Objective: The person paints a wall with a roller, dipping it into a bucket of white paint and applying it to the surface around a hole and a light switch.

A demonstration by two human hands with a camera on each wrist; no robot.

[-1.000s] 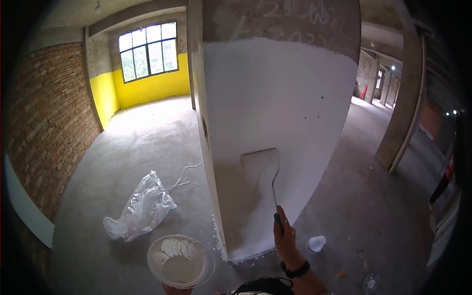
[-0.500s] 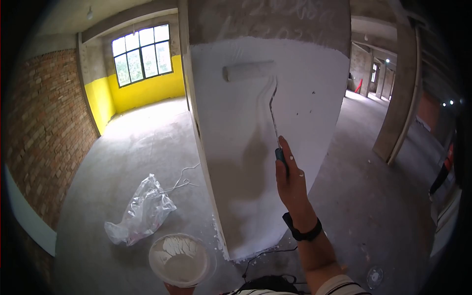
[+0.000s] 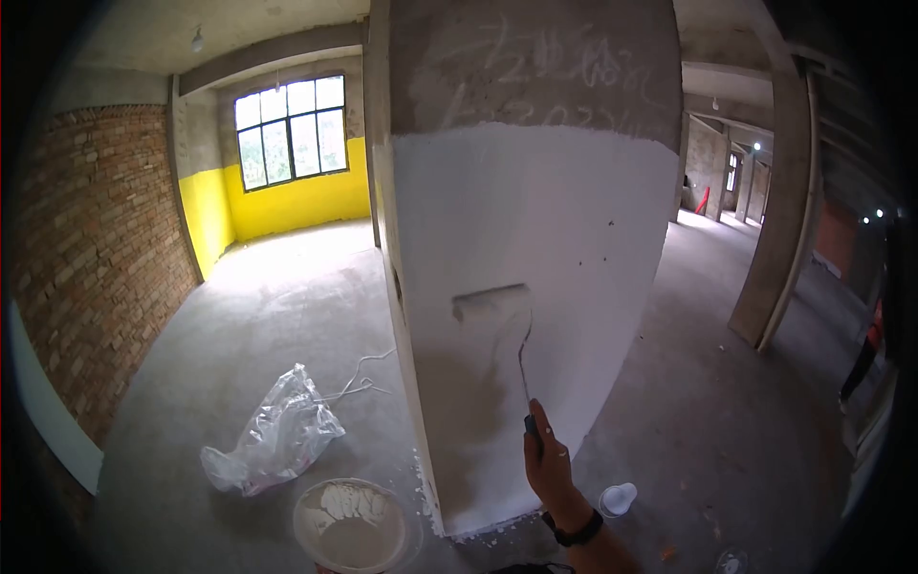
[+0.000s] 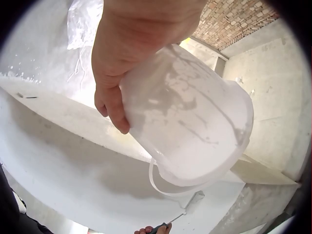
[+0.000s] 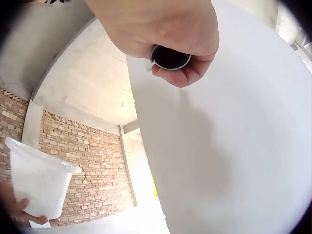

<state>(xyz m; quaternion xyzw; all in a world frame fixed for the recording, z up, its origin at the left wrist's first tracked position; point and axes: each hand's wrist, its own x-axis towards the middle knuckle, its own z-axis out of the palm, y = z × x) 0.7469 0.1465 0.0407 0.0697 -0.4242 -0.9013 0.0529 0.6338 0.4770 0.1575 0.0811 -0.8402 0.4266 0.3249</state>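
My right hand point(image 3: 550, 464) grips the dark handle of a paint roller point(image 3: 490, 295), whose head lies against the white-coated part of the pillar point(image 3: 535, 210). In the right wrist view the fingers of the right hand point(image 5: 170, 39) curl round the handle end point(image 5: 170, 57). My left hand point(image 4: 131, 53) holds a white bucket point(image 4: 190, 112) from below, fingers bent round its base. Seen from the head, that bucket point(image 3: 350, 526) has pale paint on its inner wall, and the left hand is almost wholly hidden beneath it.
A clear plastic bag point(image 3: 277, 435) lies on the floor at the left, with a pale cord near it. A small white container point(image 3: 618, 498) stands right of the pillar's foot. A person in red and black point(image 3: 865, 349) is at the far right edge.
Over the last second the roller went up the pillar and came back down, the right hand moving with it. The bucket stays at the lower left.
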